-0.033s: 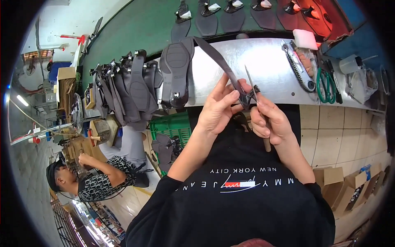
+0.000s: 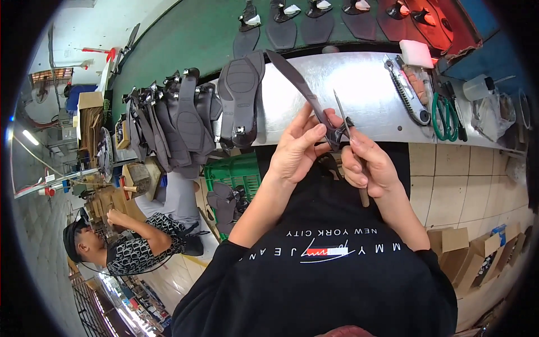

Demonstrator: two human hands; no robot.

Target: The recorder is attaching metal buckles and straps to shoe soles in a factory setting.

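My left hand (image 2: 301, 143) is closed around the strap end of a dark sandal (image 2: 304, 84). Seen nearly edge-on, its sole slants up and away to the left over the metal bench. In my right hand (image 2: 373, 164) is a slim pointed tool (image 2: 339, 105), perhaps an awl, with a brownish handle showing below the fingers. The tool's shaft passes beside the sandal's shiny black strap (image 2: 338, 135), its tip pointing away from me. Whether the shaft touches the strap I cannot tell. Left of the held sandal, more dark soles (image 2: 242, 84) lie stacked on the bench.
A row of sandals (image 2: 282, 31) lies on the green surface beyond, red-lit at its right end. On the metal bench (image 2: 359, 73) are a utility knife (image 2: 412, 101), green-handled scissors (image 2: 444, 118) and a white block (image 2: 416, 54). A co-worker (image 2: 135, 241) sits at left by a green crate (image 2: 233, 171).
The held sandal has turned slightly, so a little more of its sole's face shows and its far end stands apart from the stacked soles. Both hands stay nearly in place.
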